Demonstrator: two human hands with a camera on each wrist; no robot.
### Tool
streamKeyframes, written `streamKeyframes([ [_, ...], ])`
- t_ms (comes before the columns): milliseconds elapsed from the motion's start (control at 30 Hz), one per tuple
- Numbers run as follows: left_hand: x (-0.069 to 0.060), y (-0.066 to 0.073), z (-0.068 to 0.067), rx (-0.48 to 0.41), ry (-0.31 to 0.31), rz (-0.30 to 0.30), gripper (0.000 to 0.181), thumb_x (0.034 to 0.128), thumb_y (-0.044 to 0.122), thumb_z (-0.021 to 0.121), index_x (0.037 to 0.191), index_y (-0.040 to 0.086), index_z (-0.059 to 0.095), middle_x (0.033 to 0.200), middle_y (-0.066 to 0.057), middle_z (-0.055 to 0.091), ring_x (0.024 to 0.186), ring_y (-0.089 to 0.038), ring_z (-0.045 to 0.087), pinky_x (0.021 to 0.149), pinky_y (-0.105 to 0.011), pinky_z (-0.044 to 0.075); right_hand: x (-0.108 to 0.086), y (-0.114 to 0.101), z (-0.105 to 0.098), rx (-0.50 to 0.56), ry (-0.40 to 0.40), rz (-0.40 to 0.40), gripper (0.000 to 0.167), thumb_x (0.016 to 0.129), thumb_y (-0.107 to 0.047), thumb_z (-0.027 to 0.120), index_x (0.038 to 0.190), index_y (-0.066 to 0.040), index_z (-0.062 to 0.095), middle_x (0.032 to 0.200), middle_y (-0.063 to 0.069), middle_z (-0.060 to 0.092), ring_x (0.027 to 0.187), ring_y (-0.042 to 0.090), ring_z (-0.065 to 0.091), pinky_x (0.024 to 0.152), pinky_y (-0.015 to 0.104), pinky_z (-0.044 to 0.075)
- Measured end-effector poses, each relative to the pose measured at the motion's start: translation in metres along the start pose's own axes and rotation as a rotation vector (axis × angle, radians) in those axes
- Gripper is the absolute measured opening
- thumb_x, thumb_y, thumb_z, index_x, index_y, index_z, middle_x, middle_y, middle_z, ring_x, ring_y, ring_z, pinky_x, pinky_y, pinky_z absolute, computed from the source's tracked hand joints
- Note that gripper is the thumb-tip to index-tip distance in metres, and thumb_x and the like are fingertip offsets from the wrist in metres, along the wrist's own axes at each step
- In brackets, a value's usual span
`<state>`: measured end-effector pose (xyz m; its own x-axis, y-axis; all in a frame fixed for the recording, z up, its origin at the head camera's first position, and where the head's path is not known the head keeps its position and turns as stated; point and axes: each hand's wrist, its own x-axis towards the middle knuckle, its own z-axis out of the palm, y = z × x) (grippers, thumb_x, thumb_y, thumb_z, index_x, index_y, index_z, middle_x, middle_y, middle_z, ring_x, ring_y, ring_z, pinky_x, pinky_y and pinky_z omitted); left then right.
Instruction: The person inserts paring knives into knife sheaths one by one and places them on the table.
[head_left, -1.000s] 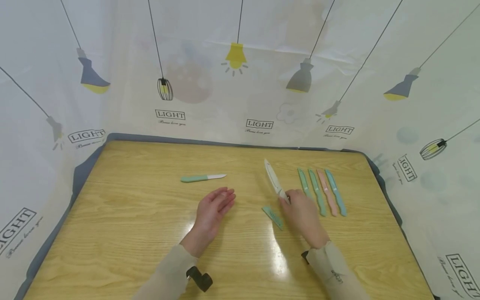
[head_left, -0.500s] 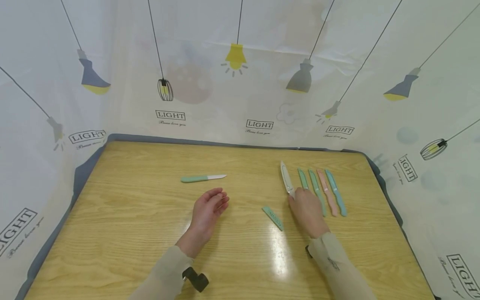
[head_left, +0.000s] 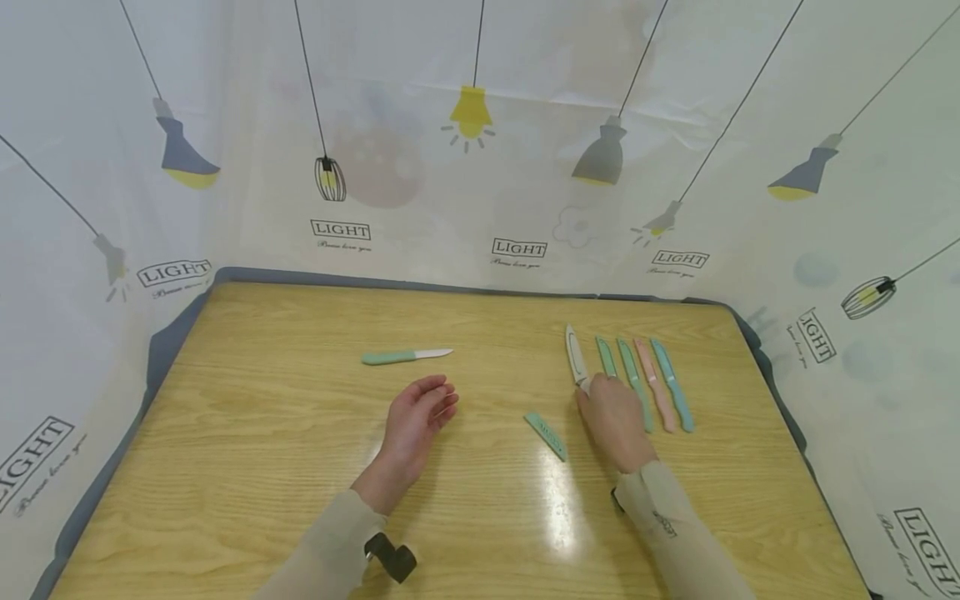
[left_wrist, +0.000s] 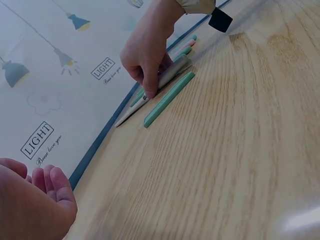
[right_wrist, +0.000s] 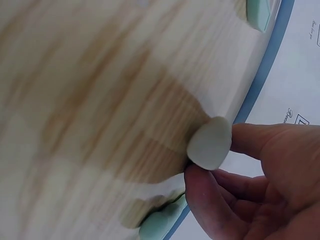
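Observation:
My right hand (head_left: 617,423) pinches the handle of a white knife (head_left: 576,354), which lies at or just above the table at the left of a row of slim knives. Its pale rounded handle end (right_wrist: 210,144) shows between thumb and fingers in the right wrist view. My left hand (head_left: 417,421) holds nothing, its fingers loosely bent. Beyond it lies a green-handled paring knife (head_left: 405,357) with a bare blade. A flat green blade cover (head_left: 545,436) rests between the hands. The row holds two green knives (head_left: 633,379), a pink knife (head_left: 655,385) and a blue knife (head_left: 672,385).
The wooden table (head_left: 247,433) has a dark blue edge strip along its back and sides. A white curtain (head_left: 420,108) printed with lamps surrounds it. A black wrist strap piece (head_left: 392,558) hangs at the left sleeve.
My right hand has moved the white knife rightward to the row and turned it more in line with the others. My left hand has drawn back slightly to the left.

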<state>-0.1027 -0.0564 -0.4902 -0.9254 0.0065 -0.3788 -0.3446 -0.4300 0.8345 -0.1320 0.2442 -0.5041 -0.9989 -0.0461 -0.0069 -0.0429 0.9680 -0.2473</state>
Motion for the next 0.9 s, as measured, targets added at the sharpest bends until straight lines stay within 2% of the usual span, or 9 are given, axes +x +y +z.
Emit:
streamKeyframes([
  [167, 0.001, 0.0, 0.006, 0.095, -0.045, 0.035, 0.034, 0.1041, 0.005, 0.057, 0.135, -0.008, 0.054, 0.125, -0.021, 0.064, 0.109, -0.023, 0.066, 0.104, -0.041, 0.055, -0.002, 0.001, -0.001, 0.009, 0.0, 0.005, 0.034, 0.104, -0.02, 0.063, 0.08, 0.002, 0.055, 0.065, 0.009, 0.051, 0.053, 0.022, 0.05, 0.043, 0.034, 0.044],
  [267, 0.001, 0.001, 0.011, 0.192, -0.121, 0.088, 0.034, 0.1039, 0.005, 0.058, 0.135, -0.009, 0.055, 0.129, -0.025, 0.063, 0.114, -0.029, 0.065, 0.106, -0.046, 0.054, -0.004, 0.001, -0.005, 0.014, -0.011, 0.017, 0.034, 0.106, -0.023, 0.06, 0.086, 0.005, 0.057, 0.07, 0.013, 0.055, 0.056, 0.024, 0.053, 0.045, 0.037, 0.047],
  [333, 0.001, 0.001, 0.013, 0.304, -0.183, 0.142, 0.033, 0.1037, 0.005, 0.059, 0.134, -0.008, 0.057, 0.128, -0.023, 0.065, 0.117, -0.032, 0.064, 0.105, -0.046, 0.054, -0.007, 0.001, -0.009, 0.021, -0.016, 0.031, 0.037, 0.106, -0.026, 0.058, 0.097, 0.01, 0.06, 0.078, 0.018, 0.06, 0.059, 0.025, 0.055, 0.046, 0.038, 0.05],
  [500, 0.0, -0.001, 0.024, 0.723, -0.354, 0.322, 0.031, 0.1044, 0.01, 0.061, 0.134, 0.001, 0.062, 0.13, -0.011, 0.067, 0.123, -0.028, 0.062, 0.105, -0.043, 0.054, -0.013, 0.001, -0.019, 0.06, -0.001, 0.048, 0.046, 0.106, -0.03, 0.056, 0.125, 0.012, 0.06, 0.103, 0.027, 0.067, 0.06, 0.024, 0.057, 0.044, 0.034, 0.05],
  [600, 0.001, -0.004, 0.031, 0.995, -0.449, 0.431, 0.033, 0.1054, 0.014, 0.061, 0.138, 0.006, 0.06, 0.136, -0.007, 0.064, 0.129, -0.027, 0.058, 0.108, -0.045, 0.051, -0.017, 0.001, -0.024, 0.055, 0.046, 0.042, 0.043, 0.105, -0.031, 0.057, 0.126, 0.007, 0.063, 0.109, 0.026, 0.069, 0.062, 0.025, 0.06, 0.046, 0.034, 0.052],
  [700, 0.003, -0.009, 0.039, 1.234, -0.534, 0.534, 0.036, 0.1057, 0.016, 0.061, 0.14, 0.008, 0.058, 0.141, -0.006, 0.06, 0.133, -0.026, 0.055, 0.11, -0.043, 0.05, -0.021, 0.003, -0.026, 0.036, 0.107, 0.035, 0.04, 0.104, -0.031, 0.058, 0.123, 0.003, 0.067, 0.112, 0.024, 0.07, 0.072, 0.03, 0.066, 0.053, 0.04, 0.057],
  [900, 0.009, -0.021, 0.056, 1.582, -0.704, 0.776, 0.04, 0.1041, 0.018, 0.065, 0.143, 0.008, 0.058, 0.145, -0.007, 0.057, 0.137, -0.022, 0.052, 0.117, -0.033, 0.043, -0.028, 0.009, -0.028, 0.045, 0.154, 0.033, 0.038, 0.103, -0.029, 0.058, 0.12, 0.002, 0.07, 0.114, 0.024, 0.069, 0.086, 0.034, 0.068, 0.059, 0.047, 0.06],
])
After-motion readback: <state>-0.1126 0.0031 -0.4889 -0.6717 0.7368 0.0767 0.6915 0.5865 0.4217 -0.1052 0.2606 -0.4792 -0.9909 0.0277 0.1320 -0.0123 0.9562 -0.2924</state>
